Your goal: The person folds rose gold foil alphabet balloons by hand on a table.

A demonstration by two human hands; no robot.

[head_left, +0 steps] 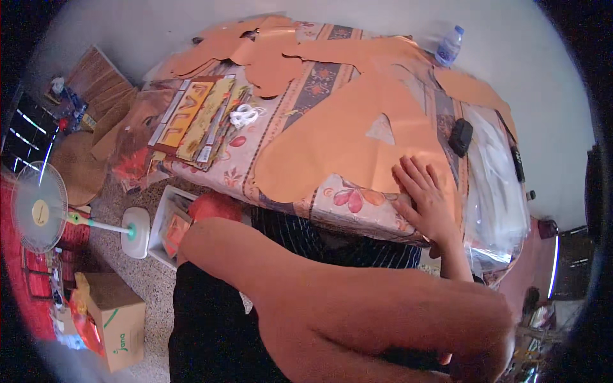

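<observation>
Right hand [426, 199] lies flat, fingers spread, pinning the big orange-brown paper sheet [345, 137] at the near edge of the table with the flowered cloth [357, 203]. Left hand is out of view past the lower right edge; grip unknown. Looks like hold-down for marking or cutting; next move probably needs the white-handled scissors [246, 115], lying well apart to the left.

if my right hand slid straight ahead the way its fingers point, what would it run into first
Probably nothing solid: the right hand lies flat on the large orange paper sheet, fingers pointing up-left across it. First in that line looks like the small triangular cut-out, though depth is unclear.
</observation>
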